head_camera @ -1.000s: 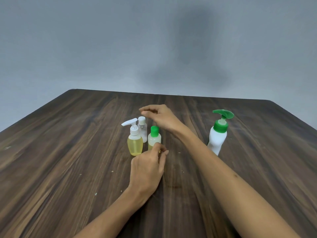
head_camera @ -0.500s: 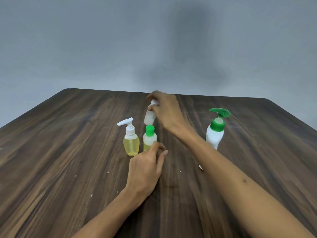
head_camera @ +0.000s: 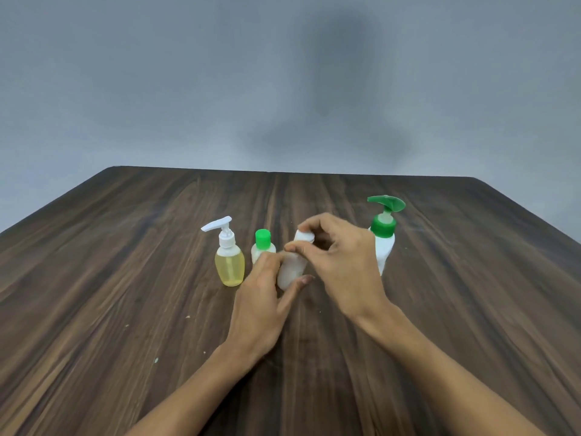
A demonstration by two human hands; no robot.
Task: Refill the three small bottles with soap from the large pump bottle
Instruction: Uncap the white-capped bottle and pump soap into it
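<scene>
White plastic, the small bottle [head_camera: 292,267] is held nearly upright, cap [head_camera: 304,236] uppermost, its body gripped by the left hand [head_camera: 262,305] from below and its cap pinched from above by the right hand [head_camera: 341,262]. Unscrewing seems next. Left of the grip stand the green-capped bottle [head_camera: 262,247] and yellow pump bottle [head_camera: 229,262]; right, the large pump bottle [head_camera: 384,237]. The wooden bench [head_camera: 125,278] ends before a grey wall [head_camera: 157,89].

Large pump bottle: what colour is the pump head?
Green, on a white large pump bottle; pump head shows clearly in the head view.
</scene>
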